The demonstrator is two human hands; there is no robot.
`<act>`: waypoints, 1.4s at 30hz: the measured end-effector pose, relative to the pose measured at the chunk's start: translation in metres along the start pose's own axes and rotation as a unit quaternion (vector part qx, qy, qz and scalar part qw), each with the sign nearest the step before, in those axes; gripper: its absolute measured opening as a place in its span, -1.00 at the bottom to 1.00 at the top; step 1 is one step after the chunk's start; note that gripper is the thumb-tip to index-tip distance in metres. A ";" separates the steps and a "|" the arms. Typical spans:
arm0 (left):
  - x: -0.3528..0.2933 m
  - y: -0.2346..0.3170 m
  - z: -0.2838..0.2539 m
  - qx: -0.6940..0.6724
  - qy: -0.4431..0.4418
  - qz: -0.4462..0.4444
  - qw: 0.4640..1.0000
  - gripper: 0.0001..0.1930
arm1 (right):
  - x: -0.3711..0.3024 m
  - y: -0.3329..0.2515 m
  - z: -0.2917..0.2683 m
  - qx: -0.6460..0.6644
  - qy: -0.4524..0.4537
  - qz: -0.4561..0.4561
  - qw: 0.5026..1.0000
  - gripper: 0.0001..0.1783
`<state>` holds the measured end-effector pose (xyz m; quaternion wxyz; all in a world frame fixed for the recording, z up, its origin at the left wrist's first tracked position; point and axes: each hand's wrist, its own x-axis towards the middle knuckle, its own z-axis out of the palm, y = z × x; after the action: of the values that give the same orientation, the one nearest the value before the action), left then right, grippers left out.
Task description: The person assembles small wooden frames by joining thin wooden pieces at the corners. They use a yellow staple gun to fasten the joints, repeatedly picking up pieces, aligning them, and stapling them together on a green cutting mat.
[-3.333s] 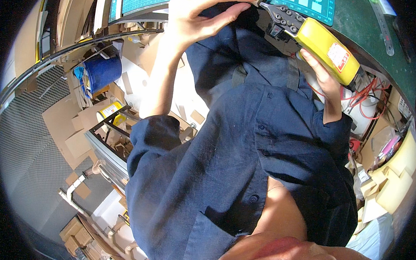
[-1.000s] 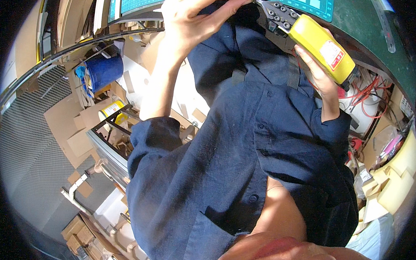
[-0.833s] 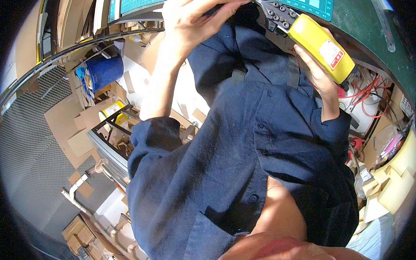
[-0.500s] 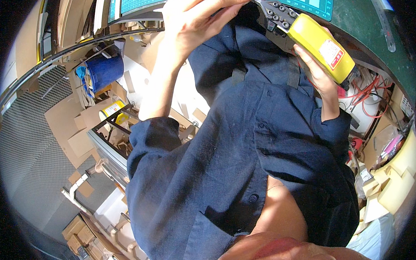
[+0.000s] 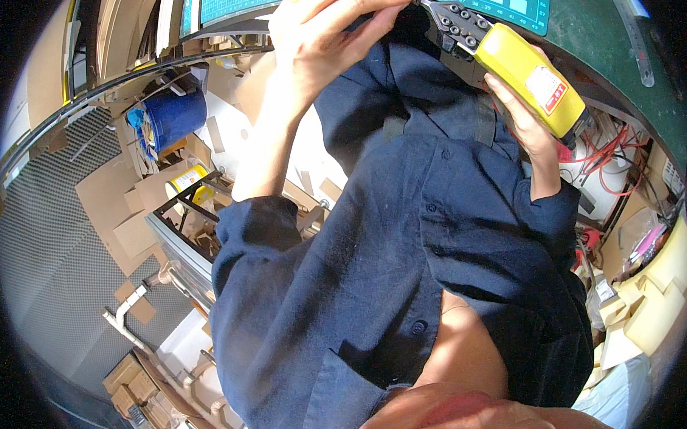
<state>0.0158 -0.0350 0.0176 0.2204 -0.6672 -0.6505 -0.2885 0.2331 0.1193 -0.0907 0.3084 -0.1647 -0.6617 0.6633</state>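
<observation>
My right hand (image 5: pixel 528 125) is wrapped round the yellow handles of crimping pliers (image 5: pixel 532 79), in the upper right of the head view. The dark, riveted jaws point up and to the left. At their tip my left hand (image 5: pixel 326 33) is closed, thumb and fingertips pinched together. Whatever it pinches is too small to make out. Both hands are raised by the edge of the dark green table (image 5: pixel 606 46), with a teal cutting mat (image 5: pixel 530 19) just beyond the jaws.
A clear ruler (image 5: pixel 642 64) lies on the table at the right. Below the table, tangled red cable (image 5: pixel 610 152) hangs at the right. To the left are a blue bin (image 5: pixel 172 120), a yellow can (image 5: pixel 191 182), cardboard pieces (image 5: pixel 105 208) and a white pipe frame (image 5: pixel 124 313).
Both hands and the crimping pliers stay almost in place. The left hand's fingers have shifted very slightly at the jaw tip.
</observation>
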 end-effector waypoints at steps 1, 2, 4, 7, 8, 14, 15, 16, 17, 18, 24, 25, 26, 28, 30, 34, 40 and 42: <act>0.002 0.002 -0.002 0.000 -0.014 -0.015 1.000 -0.71 | 0.000 0.000 0.001 0.006 0.002 0.002 1.000 -0.53; 0.007 0.006 -0.005 -0.001 -0.028 -0.029 0.999 -0.71 | 0.000 0.001 0.001 0.007 0.002 0.005 1.000 -0.53; 0.008 0.006 -0.006 -0.007 -0.030 -0.034 0.999 -0.71 | 0.000 0.002 0.000 0.007 0.000 0.012 1.000 -0.53; 0.002 0.000 -0.002 -0.020 -0.007 -0.015 1.000 -0.71 | 0.000 0.003 0.000 0.008 0.003 0.013 1.000 -0.52; 0.002 0.000 -0.002 -0.020 -0.008 -0.017 1.000 -0.71 | 0.000 0.003 0.000 0.002 0.003 0.011 1.000 -0.53; 0.005 0.007 -0.008 0.050 -0.052 -0.026 0.997 -0.72 | 0.003 0.000 -0.001 -0.045 -0.004 -0.014 0.999 -0.56; 0.007 0.009 -0.008 0.048 -0.050 -0.030 0.997 -0.72 | 0.003 0.000 0.000 -0.036 -0.005 -0.008 0.999 -0.55; 0.006 0.008 -0.006 0.040 -0.032 -0.019 0.998 -0.72 | 0.002 0.000 -0.001 -0.027 -0.005 -0.001 1.000 -0.55; 0.005 0.005 -0.003 0.032 -0.014 -0.009 0.999 -0.72 | 0.001 0.002 -0.002 -0.036 -0.015 0.000 0.999 -0.52; 0.005 0.004 -0.002 0.024 0.003 0.002 1.000 -0.72 | 0.000 0.003 -0.003 -0.045 -0.025 0.000 0.999 -0.48; 0.008 0.007 -0.004 -0.004 -0.005 -0.019 1.000 -0.67 | -0.004 0.010 -0.010 -0.071 -0.059 -0.018 0.996 -0.32; 0.006 0.006 -0.003 -0.001 -0.006 -0.015 1.000 -0.67 | -0.005 0.011 -0.010 -0.062 -0.057 -0.014 0.996 -0.32; 0.003 0.003 -0.003 0.002 -0.007 -0.010 1.000 -0.66 | -0.004 0.009 -0.009 -0.051 -0.049 -0.009 0.997 -0.37; 0.003 0.004 -0.003 0.000 -0.008 -0.015 1.000 -0.67 | 0.000 -0.003 -0.002 -0.029 -0.026 0.000 0.999 -0.49; 0.007 0.009 -0.004 -0.010 -0.010 -0.035 0.999 -0.67 | 0.002 -0.007 0.000 -0.022 -0.011 0.005 1.000 -0.57; 0.008 0.009 -0.005 -0.011 -0.007 -0.028 1.000 -0.67 | 0.001 -0.003 -0.001 -0.026 -0.011 0.007 1.000 -0.57; 0.010 0.012 -0.006 -0.006 -0.012 -0.038 0.999 -0.66 | 0.002 -0.002 0.001 -0.011 -0.005 -0.008 1.000 -0.55; 0.008 0.012 -0.006 -0.011 -0.009 -0.046 0.999 -0.66 | 0.002 -0.001 0.000 -0.015 -0.005 -0.013 1.000 -0.54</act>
<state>0.0270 -0.0334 0.0284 0.1941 -0.6412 -0.6794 -0.2995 0.2313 0.1203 -0.0898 0.3106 -0.1576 -0.6755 0.6500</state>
